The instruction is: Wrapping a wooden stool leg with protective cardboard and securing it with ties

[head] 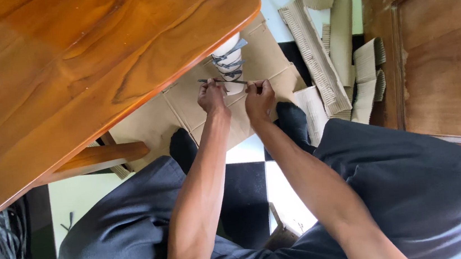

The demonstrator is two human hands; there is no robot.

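I look down past my knees at a flat brown cardboard sheet [257,59] on the floor. My left hand [211,97] and my right hand [259,98] reach down side by side and pinch the two ends of a thin dark grey strip [231,81] stretched between them. The strip lies across a white cylinder [229,53] standing on the cardboard, partly hidden under the table edge. Other grey strips [231,63] are tied around the cylinder above it.
A varnished wooden table [78,71] overhangs the left half of the view. Torn corrugated cardboard pieces [324,53] lie to the right, beside a wooden door panel [437,47]. A bundle of grey strips [0,253] hangs at lower left over a black-and-white tiled floor [247,190].
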